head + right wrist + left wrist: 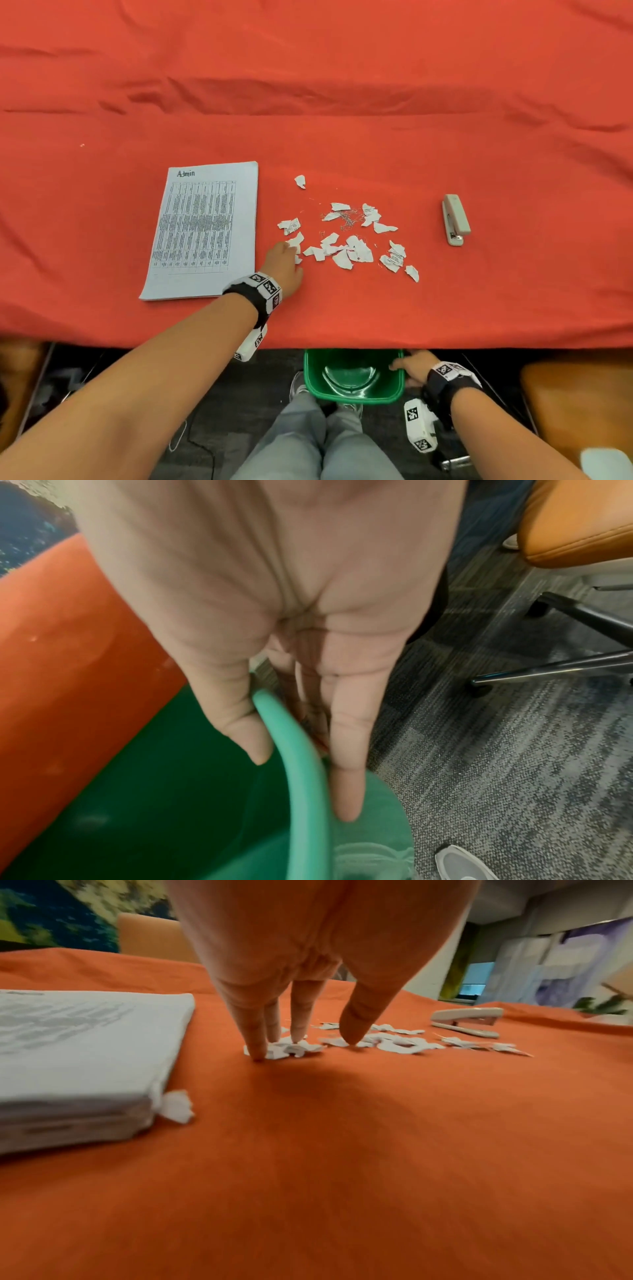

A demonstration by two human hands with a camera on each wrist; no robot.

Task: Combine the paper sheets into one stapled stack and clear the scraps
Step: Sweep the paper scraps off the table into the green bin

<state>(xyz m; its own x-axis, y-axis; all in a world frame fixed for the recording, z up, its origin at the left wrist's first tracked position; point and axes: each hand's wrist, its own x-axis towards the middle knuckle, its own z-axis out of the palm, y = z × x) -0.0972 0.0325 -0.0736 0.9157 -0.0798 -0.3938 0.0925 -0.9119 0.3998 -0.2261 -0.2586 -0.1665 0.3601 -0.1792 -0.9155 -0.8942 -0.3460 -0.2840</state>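
A printed paper stack (202, 229) (78, 1053) lies on the red tablecloth (342, 85), left of centre. Several torn white scraps (346, 240) (394, 1043) and loose staples are scattered in the middle. My left hand (286, 263) (301, 1039) has straight fingers touching down on the leftmost scraps, holding nothing. A beige stapler (455, 219) (467, 1022) lies to the right. Below the table's front edge, my right hand (409, 368) (298, 767) pinches the rim of a green bin (352, 377) (304, 791), thumb inside and fingers outside.
One scrap (176, 1106) sits against the stack's near corner. Orange chairs (579, 401) (578, 520) stand at both sides, with chair legs (555, 666) on the carpet. My knees (318, 445) and shoes are under the bin.
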